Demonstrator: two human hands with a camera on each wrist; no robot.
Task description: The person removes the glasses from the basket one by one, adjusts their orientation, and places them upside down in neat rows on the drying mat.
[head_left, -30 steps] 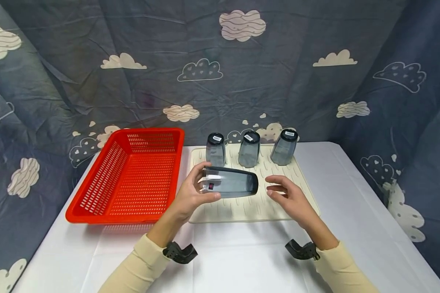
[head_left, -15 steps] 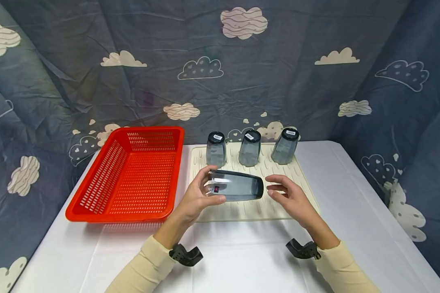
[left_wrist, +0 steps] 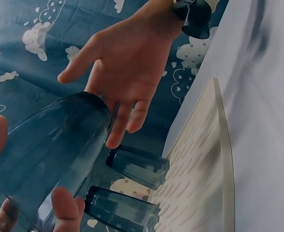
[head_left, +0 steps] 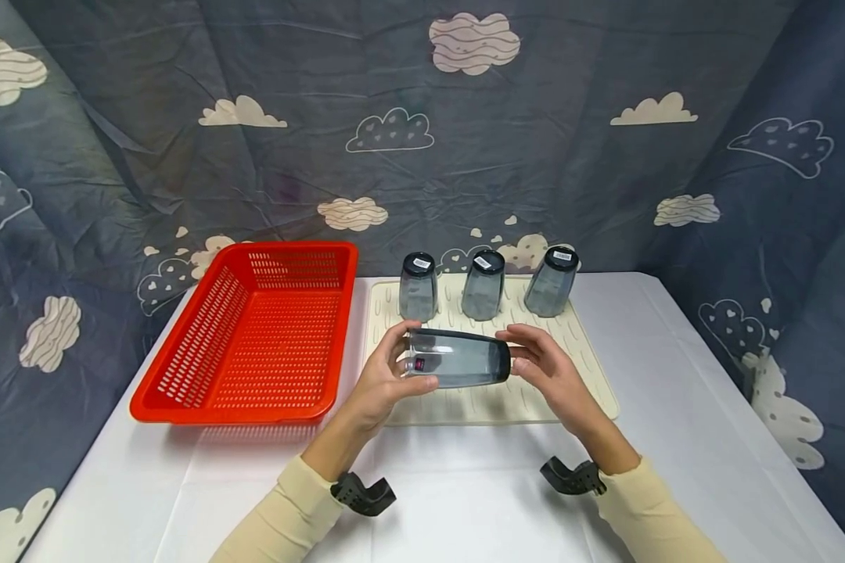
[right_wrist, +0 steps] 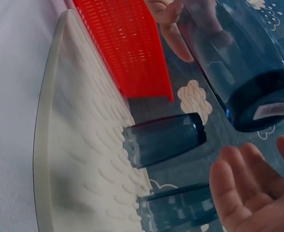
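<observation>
My left hand [head_left: 375, 385] grips a smoky grey drinking glass [head_left: 461, 360] around its mouth end, thumb at the front and fingers behind. The glass lies sideways in the air over the cream ribbed mat [head_left: 465, 410], its dark base pointing right. A white barcode label [right_wrist: 272, 110] shows on that base in the right wrist view. My right hand [head_left: 555, 379] is right at the base with fingers loosely bent and spread; in the right wrist view a gap separates its fingertips from the glass. Three similar glasses stand upside down along the mat's back: left [head_left: 418, 297], middle [head_left: 483, 293], right [head_left: 551, 289].
A red perforated plastic basket [head_left: 348, 328] stands left of the mat on the white tablecloth [head_left: 458, 500]. Dark blue fabric [head_left: 570, 180] with cloud prints hangs behind and at both sides. Each wrist wears a black strap mount [head_left: 363, 496].
My left hand has carried the glass slightly right and down. My right hand has moved a little left and up, up to the base of the glass. The standing glasses have stayed put.
</observation>
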